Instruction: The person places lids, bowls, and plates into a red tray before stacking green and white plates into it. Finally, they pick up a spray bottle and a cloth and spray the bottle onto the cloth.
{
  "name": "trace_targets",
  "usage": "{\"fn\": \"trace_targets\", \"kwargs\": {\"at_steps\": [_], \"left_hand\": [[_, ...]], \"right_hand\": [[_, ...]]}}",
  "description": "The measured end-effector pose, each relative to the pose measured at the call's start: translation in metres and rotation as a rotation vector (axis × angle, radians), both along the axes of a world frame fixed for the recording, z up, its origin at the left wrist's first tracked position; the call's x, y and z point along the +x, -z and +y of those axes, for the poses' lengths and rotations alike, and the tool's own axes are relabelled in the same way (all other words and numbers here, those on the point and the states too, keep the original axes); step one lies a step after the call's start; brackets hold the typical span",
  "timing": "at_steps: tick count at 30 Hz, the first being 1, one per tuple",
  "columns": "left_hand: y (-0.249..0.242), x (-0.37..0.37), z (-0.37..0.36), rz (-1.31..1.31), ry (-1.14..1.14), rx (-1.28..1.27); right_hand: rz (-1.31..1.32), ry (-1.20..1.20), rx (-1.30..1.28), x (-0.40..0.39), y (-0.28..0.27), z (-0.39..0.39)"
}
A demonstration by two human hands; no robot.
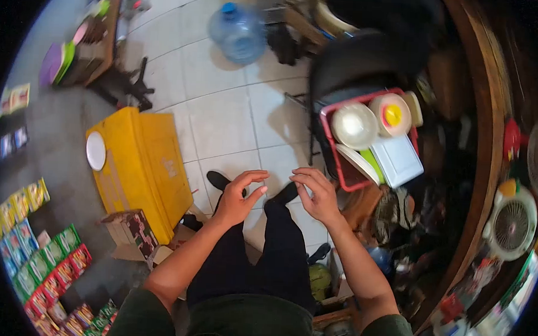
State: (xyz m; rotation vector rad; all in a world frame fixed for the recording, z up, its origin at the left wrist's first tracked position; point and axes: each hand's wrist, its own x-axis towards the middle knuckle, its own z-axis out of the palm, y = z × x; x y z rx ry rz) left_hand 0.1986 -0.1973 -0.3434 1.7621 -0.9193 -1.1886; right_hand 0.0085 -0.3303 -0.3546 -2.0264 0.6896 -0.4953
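My left hand (242, 195) hovers in front of my body, thumb and fingers apart with nothing between them. Facing it across a small gap, my right hand (314, 195) has its fingers bent and spread from the thumb, also holding nothing. Nearest the right hand is a red basket (332, 148) on a black chair (330, 71). In it are a white bowl (355, 125), another round container with a yellow and pink piece (393, 115), a white rectangular container (397, 160) and something green. Left of my left hand stands a large yellow box (155, 163).
A white oval plate (95, 151) lies on the yellow box. An opened cardboard box (133, 233) sits beside it. A blue water jug (237, 34) stands on the tiled floor (220, 121). Sachets (49, 260) hang at left; a fan (513, 222) is at right.
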Motion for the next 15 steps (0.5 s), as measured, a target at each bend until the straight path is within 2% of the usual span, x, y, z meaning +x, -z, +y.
{"fn": "trace_targets", "kwargs": {"at_steps": [4, 7, 10, 11, 13, 15], "left_hand": [[0.012, 0.07, 0.047, 0.028, -0.175, -0.062], [0.024, 0.126, 0.093, 0.038, -0.343, -0.071], [0.028, 0.185, 0.136, 0.191, -0.495, 0.041], [0.034, 0.201, 0.151, 0.19, -0.546, 0.028], [0.052, 0.229, 0.179, 0.311, -0.821, -0.049], [0.057, 0.255, 0.206, 0.343, -0.939, -0.125]], "right_hand": [[-0.013, -0.146, -0.005, 0.096, 0.002, 0.011], [0.096, -0.197, -0.031, 0.176, 0.006, 0.039], [0.153, -0.562, 0.039, 0.256, 0.014, 0.088], [0.181, -0.687, 0.077, 0.281, 0.016, 0.106], [0.154, -0.901, 0.098, 0.331, 0.016, 0.145], [0.158, -1.051, 0.046, 0.376, 0.009, 0.18]]}}
